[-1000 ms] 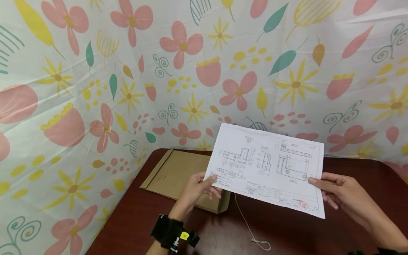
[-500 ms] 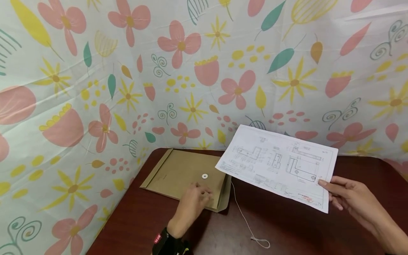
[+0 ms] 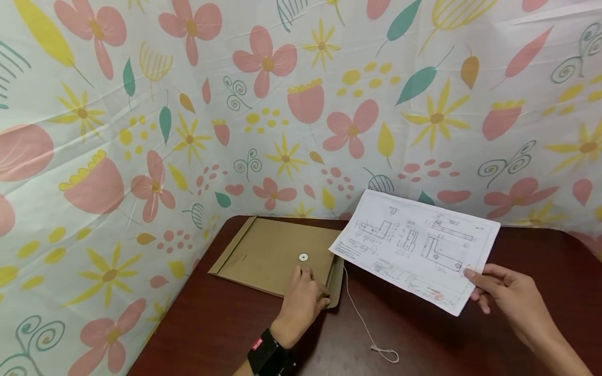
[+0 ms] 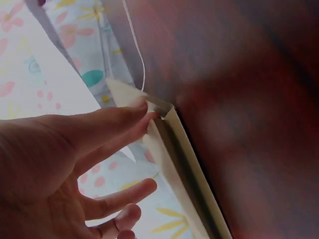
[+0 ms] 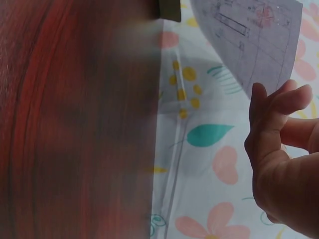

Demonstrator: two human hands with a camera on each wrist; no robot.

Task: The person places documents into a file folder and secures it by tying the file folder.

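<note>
A brown kraft document envelope (image 3: 268,250) lies on the table, its mouth facing right and a white round button (image 3: 303,257) on its top side. My left hand (image 3: 301,300) is over its front right part. In the left wrist view, thumb and index finger pinch the envelope's edge (image 4: 162,149) at the mouth, while the other fingers are spread apart. My right hand (image 3: 510,292) holds a printed technical drawing sheet (image 3: 409,250) by its lower right edge, thumb on top. The sheet is raised and tilted, its left corner overlapping the envelope's right side in the head view.
A thin white string (image 3: 359,313) runs from the envelope's flap (image 3: 336,292) toward the front and ends in a loop. The dark red wooden table (image 3: 400,334) stands against a flower-patterned cloth (image 3: 282,130) at the back and left.
My left hand has let go of the sheet and moved down to the envelope's mouth. My right hand keeps the sheet, which has shifted right and tilted.
</note>
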